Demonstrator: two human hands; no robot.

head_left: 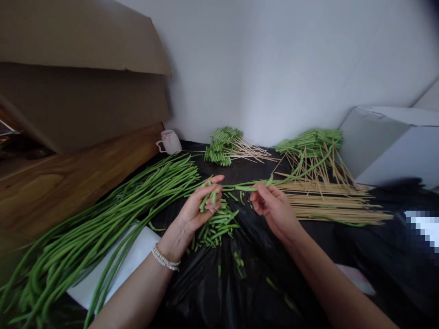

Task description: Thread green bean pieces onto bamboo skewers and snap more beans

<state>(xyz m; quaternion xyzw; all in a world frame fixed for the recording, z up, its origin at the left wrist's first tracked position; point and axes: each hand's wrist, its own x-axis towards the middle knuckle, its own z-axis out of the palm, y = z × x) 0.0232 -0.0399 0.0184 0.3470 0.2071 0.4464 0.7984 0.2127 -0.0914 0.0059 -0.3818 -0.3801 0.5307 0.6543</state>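
My left hand (199,203), with a beaded bracelet at the wrist, curls around several short cut pieces of long bean (214,197). In a pinch between thumb and fingertips, my right hand (272,205) holds a long bean (246,188) whose green length runs sideways in front of both hands. Below my left hand lies a loose pile of cut bean pieces (221,224) on black plastic sheeting (202,283). Whole long beans (113,210) spread in a big bundle to the left, partly over a white sheet (128,253).
Thin wooden skewers (329,203) lie in rows at right. Skewered bean pieces are stacked at the back centre (222,144) and back right (312,139). A mug (169,141) stands near the wall. A cardboard box (85,91) looms at left, a white box (394,141) at right.
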